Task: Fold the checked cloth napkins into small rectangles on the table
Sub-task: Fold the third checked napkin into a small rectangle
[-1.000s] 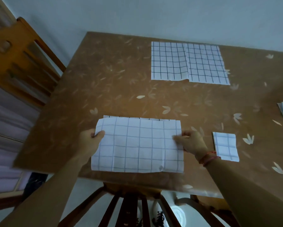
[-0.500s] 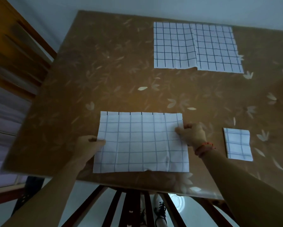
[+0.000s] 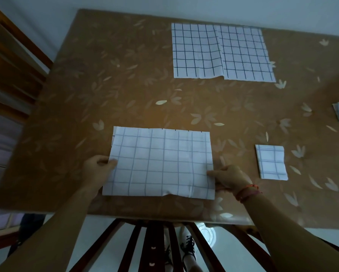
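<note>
Left arm: reached forward from the lower left, forearm bare, angled up and to the right.
Left hand [image 3: 98, 169]: lay low at the counter, knuckles up, fingers [image 3: 110, 163] curled and pinched on the left edge of the half-folded napkin [image 3: 160, 163], thumb on top.
Right arm: came in from the lower right, forearm bare, angled up and to the left.
Right wrist: wore a red-orange thread bracelet [image 3: 247, 191], wound more than once.
Right hand [image 3: 230, 178]: lay low at the counter, fingers [image 3: 212, 173] closed on the napkin's right edge near its near corner.
Spacing: hands well apart, one at each short side, at roughly the same height.
</note>
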